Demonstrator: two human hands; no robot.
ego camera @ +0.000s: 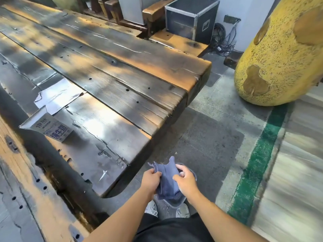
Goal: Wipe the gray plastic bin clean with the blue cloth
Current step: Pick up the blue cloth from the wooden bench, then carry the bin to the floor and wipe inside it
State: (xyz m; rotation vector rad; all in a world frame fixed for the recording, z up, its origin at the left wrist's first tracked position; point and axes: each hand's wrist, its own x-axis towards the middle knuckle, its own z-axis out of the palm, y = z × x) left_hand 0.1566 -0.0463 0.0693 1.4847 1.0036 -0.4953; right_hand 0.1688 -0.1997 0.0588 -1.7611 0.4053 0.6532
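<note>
The blue cloth point(167, 180) hangs bunched between both hands, low in the middle of the view, above the floor. My left hand point(151, 179) grips its left edge and my right hand point(185, 180) grips its right side. Under the cloth a rounded gray rim point(176, 204) shows, possibly the gray plastic bin, but most of it is hidden by the cloth and hands.
A long dark wooden plank table point(104, 75) fills the left, with an open cardboard carton point(52, 126) on it. A large yellow speckled sculpture point(279, 58) stands at the right, a black flight case point(190, 18) at the back. A green stripe point(257, 163) crosses the concrete floor.
</note>
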